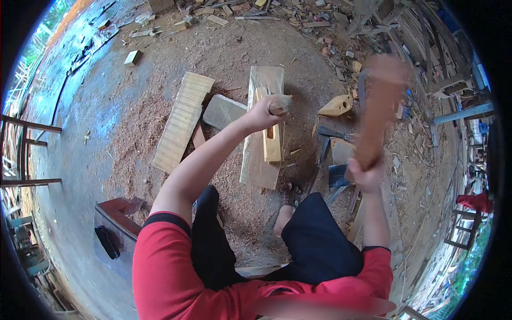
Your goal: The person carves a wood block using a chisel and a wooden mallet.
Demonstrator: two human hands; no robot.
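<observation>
My left hand (260,116) is closed around the battered round wooden handle of what looks like a chisel (281,105). It stands upright over a yellow wooden block (272,149), and its blade is hidden beneath my fist. A slot shows in the block just below the hand. The block rests on a longer pale board (261,173) on the ground between my feet. Out to the right, my right hand (367,175) grips a brown wooden mallet (380,101), raised and smeared by motion, its broad end pointing away from me.
Left of the board lie a wide plank (184,120) and a grey flat block (224,111). To the right are a yellow shaped block with holes (337,105), dark-bladed tools (326,143) and a dark blue blade-like piece (338,176). Wood shavings (133,144) cover the ground; offcuts litter the far side.
</observation>
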